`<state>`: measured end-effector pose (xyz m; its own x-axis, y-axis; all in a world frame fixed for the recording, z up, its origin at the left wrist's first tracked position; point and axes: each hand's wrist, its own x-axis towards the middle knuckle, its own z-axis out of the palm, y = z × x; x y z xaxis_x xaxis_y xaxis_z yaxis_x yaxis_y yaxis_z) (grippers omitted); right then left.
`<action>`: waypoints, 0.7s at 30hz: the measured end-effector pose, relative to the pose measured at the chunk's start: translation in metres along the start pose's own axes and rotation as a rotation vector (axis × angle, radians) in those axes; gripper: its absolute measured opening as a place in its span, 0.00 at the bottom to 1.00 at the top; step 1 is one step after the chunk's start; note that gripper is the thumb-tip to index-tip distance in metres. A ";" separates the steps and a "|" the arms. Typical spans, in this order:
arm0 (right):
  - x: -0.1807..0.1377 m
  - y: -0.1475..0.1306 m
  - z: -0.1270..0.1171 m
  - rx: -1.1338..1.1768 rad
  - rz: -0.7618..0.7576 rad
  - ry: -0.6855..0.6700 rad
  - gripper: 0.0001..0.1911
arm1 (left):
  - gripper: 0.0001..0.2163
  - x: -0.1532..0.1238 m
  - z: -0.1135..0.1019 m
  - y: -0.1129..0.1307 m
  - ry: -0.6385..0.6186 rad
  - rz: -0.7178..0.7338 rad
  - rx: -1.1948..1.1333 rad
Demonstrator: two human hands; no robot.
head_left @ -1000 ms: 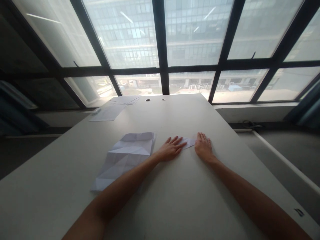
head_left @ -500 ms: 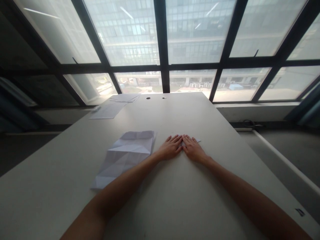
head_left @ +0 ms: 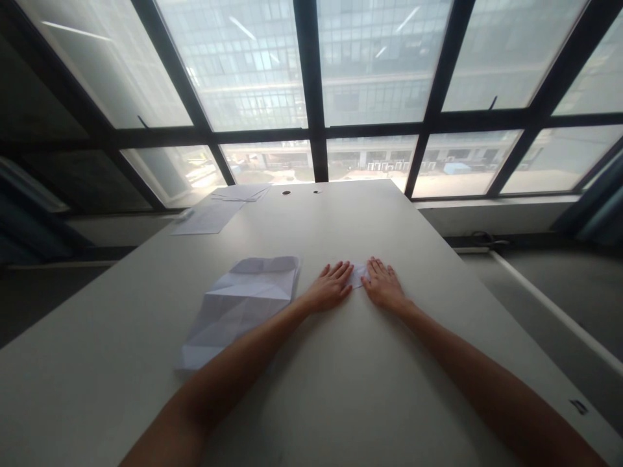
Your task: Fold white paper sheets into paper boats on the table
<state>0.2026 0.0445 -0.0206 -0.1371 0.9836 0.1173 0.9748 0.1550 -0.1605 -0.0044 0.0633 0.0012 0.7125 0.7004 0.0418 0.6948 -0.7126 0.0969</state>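
Observation:
Both of my hands lie flat on a small folded white paper (head_left: 358,274) in the middle of the white table (head_left: 341,383). My left hand (head_left: 329,287) presses its left part with fingers stretched out. My right hand (head_left: 383,286) lies palm down on its right part, fingers spread. Only a narrow strip of the paper shows between the two hands.
A larger creased white sheet (head_left: 243,305) lies to the left of my left hand. More loose sheets (head_left: 214,214) rest at the table's far left corner, near two small holes (head_left: 286,192). Large windows (head_left: 311,78) stand beyond the table's far edge.
My right hand slid left over the folded paper until it met my left hand, then drew slightly right again. My left hand has stayed in place.

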 end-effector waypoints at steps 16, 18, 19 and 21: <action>-0.011 -0.019 -0.011 0.129 -0.303 -0.035 0.28 | 0.28 0.004 0.007 -0.002 0.074 -0.128 -0.024; -0.011 -0.021 -0.011 0.164 -0.354 -0.043 0.28 | 0.28 0.004 0.007 -0.002 0.074 -0.131 -0.017; -0.011 -0.021 -0.011 0.176 -0.370 -0.042 0.28 | 0.28 0.004 0.007 -0.003 0.074 -0.130 -0.014; -0.012 -0.023 -0.011 0.184 -0.388 -0.039 0.29 | 0.28 0.003 0.007 -0.003 0.074 -0.125 -0.007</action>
<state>0.1843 0.0283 -0.0071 -0.4970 0.8515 0.1669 0.8026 0.5242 -0.2847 -0.0034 0.0676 -0.0061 0.6111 0.7849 0.1024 0.7769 -0.6195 0.1127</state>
